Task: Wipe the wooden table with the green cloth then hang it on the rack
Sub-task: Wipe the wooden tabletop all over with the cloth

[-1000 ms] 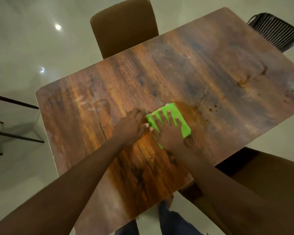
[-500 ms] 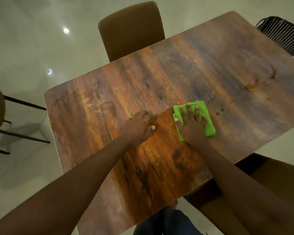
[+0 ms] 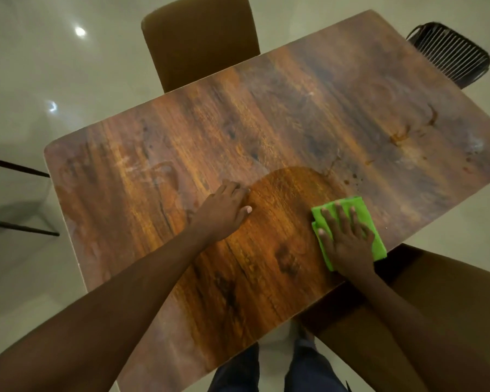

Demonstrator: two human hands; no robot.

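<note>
A folded bright green cloth (image 3: 364,213) lies flat on the wooden table (image 3: 266,123), close to the near right edge. My right hand (image 3: 347,239) presses down on it with fingers spread. My left hand (image 3: 224,210) rests palm-down on the bare wood to the left of the cloth, fingers loosely together, holding nothing. Between the hands a darker, shinier patch of wood (image 3: 280,222) marks a wiped arc. Brown spots and stains (image 3: 399,138) sit on the dull surface toward the right. No rack that I can identify is in view.
A brown padded chair (image 3: 198,41) stands at the far side. A black wire-backed chair (image 3: 450,52) is at the far right corner, another brown chair (image 3: 450,292) at the near right. Black metal chair legs (image 3: 17,227) show at left. The floor is pale glossy tile.
My right hand has slid the green cloth to the right and toward the near edge, leaving a wider shiny wiped patch. My left hand has stayed planted on the table.
</note>
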